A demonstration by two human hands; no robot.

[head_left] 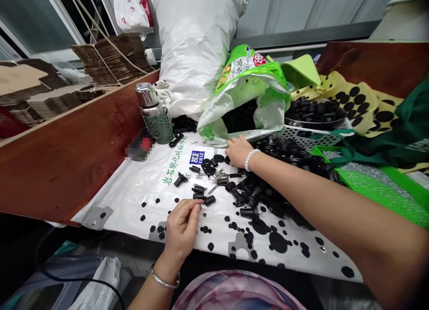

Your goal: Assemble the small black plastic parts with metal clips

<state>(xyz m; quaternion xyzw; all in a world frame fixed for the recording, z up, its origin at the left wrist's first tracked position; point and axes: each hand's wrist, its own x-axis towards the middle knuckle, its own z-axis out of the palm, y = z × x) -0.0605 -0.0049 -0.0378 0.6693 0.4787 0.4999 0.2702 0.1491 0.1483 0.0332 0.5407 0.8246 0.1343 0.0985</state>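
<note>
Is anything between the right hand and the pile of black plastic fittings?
Nothing visible: the right hand rests on the white printed sheet right at the edge of the black plastic fittings, with no other object between them.

Left hand (181, 227): curled, back turned up, thumb (194, 207) and fingertips pinched together.
Left wrist (161, 263): angled toward the body, circled by a metal chain bracelet (164, 278).
Right hand (238, 152): reaching forward, palm down, fingers lightly spread.
Right wrist (258, 163): wearing a white bead bracelet (250, 160).
Right arm (335, 214): bare, extended from lower right.
</note>
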